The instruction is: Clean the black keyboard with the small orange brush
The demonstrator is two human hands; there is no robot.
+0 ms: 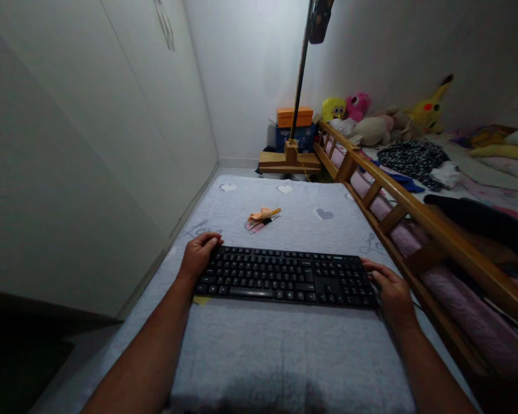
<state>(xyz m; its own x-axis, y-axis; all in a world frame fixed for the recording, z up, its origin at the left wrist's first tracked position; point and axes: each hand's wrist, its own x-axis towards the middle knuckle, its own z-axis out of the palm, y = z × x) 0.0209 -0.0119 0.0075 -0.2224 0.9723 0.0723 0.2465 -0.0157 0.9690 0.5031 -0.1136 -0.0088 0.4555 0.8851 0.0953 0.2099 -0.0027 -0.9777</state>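
Observation:
A black keyboard (285,277) lies lengthwise across the grey-blue cloth surface (293,345). At its left end, my left hand (200,255) grips the upper corner with fingers closed. My right hand (391,290) holds the opposite end, thumb on top and the other fingers partly hidden. A bit of something yellow (201,300) peeks out under the keyboard's lower left corner. Beyond the keyboard lies a small bundle (261,217) with an orange cloth, a yellow-handled item and a black brush-like tool.
A wooden bed rail (397,198) runs along the right, with plush toys and clothes behind it. White cabinet doors (112,144) stand on the left. At the far end are a wooden stand (290,161) with a pole and an orange box (294,117).

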